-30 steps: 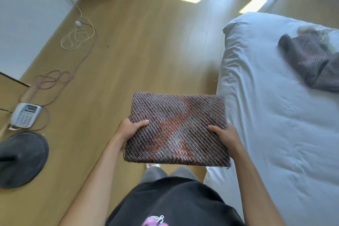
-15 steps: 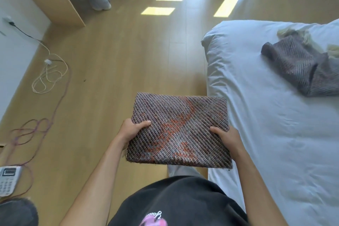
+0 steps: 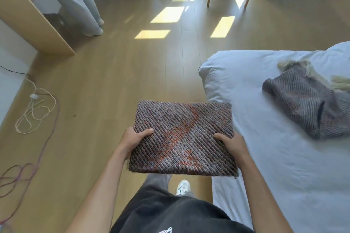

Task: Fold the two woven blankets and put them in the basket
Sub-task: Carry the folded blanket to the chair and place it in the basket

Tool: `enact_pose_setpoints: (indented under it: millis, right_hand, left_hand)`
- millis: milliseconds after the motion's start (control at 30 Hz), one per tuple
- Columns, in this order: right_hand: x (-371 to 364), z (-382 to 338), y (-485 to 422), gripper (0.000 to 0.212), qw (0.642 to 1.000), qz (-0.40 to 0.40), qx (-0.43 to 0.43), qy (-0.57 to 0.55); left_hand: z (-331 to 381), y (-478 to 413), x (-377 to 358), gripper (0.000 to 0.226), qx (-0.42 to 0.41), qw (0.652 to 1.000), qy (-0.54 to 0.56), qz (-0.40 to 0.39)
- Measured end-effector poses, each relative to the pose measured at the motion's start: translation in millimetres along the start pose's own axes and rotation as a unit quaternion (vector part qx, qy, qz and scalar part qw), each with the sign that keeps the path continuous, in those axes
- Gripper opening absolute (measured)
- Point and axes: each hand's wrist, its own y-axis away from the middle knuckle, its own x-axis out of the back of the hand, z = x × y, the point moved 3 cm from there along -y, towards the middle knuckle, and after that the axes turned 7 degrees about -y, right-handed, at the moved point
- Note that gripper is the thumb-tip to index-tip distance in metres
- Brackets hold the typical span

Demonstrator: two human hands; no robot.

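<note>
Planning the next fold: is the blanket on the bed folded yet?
Not folded: the second blanket lies crumpled on the bed, fringe splayed.
</note>
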Motion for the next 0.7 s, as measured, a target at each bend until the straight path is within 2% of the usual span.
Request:
enact_pose_setpoints:
  millis: [133, 333, 700]
  right_hand:
    - [-17, -37, -46, 0.020, 1.000, 0.003, 0.004, -0.009]
    - [-52, -102, -145, 0.037, 0.999, 0.033, -0.011, -0.001]
    - [-94, -219, -273, 0.038, 0.999, 0.051, -0.011, -0.005]
  left_hand:
    - [40, -56, 4, 0.045, -0.002, 1.000, -0.002, -0.016]
    - [125, -157, 20, 0.043, -0.007, 0.999, -0.002, -0.034]
    - [264, -285, 39, 0.036, -0.011, 0.999, -0.005, -0.048]
